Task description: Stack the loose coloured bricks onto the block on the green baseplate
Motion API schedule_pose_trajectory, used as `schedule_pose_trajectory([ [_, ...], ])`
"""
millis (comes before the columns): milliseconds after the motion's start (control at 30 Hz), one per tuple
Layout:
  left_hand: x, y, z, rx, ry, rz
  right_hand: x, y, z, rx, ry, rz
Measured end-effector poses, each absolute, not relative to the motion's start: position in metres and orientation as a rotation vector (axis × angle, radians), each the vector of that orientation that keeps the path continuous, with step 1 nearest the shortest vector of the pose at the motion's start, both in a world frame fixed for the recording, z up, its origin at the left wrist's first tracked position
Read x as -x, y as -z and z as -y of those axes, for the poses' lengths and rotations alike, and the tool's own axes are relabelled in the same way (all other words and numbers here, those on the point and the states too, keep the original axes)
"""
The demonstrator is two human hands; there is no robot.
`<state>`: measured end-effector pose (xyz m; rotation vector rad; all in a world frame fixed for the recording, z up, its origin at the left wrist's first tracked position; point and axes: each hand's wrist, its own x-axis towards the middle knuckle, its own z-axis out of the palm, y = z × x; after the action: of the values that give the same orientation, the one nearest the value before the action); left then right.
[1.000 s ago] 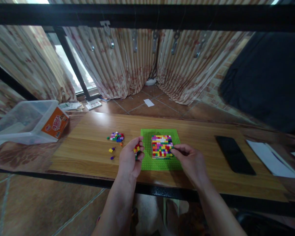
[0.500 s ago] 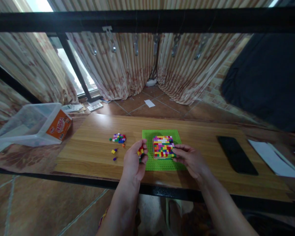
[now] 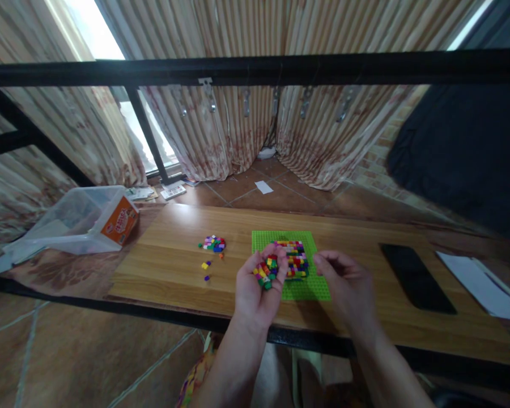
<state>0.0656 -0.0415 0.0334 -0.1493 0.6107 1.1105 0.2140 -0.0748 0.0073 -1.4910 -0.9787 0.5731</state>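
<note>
Left hand (image 3: 257, 289) cups bricks (image 3: 267, 271), partly hiding the assembled block (image 3: 298, 262) near the worktop's (image 3: 165, 260) front edge; right hand (image 3: 349, 283) pinches alongside, contents unclear.

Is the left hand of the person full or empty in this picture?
Not empty: the left hand is cupped, and many small coloured bricks are visible in its palm.

Baseplate (image 3: 304, 291) is brt green. Block build (image 3: 298, 263) is multicol.: red, yellow, white, pink, purple etc. Handheld bricks (image 3: 266, 272) are red, yellow & green. Tabletop (image 3: 165, 255) is lt brown w/ wood grain; curtains (image 3: 212, 136) beige w/ stripes & reddish pattern; box label (image 3: 119, 219) mostly orange.
</note>
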Motion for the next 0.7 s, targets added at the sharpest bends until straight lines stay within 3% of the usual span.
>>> schedule_pose_trajectory([
  [300,-0.067,-0.03,0.045,0.019,-1.031,-0.581,-0.187,-0.016,0.081,1.407,-0.374,1.643],
  [700,-0.072,-0.028,0.047,-0.018,-0.951,-0.593,-0.186,-0.012,0.073,1.439,-0.442,1.466],
])
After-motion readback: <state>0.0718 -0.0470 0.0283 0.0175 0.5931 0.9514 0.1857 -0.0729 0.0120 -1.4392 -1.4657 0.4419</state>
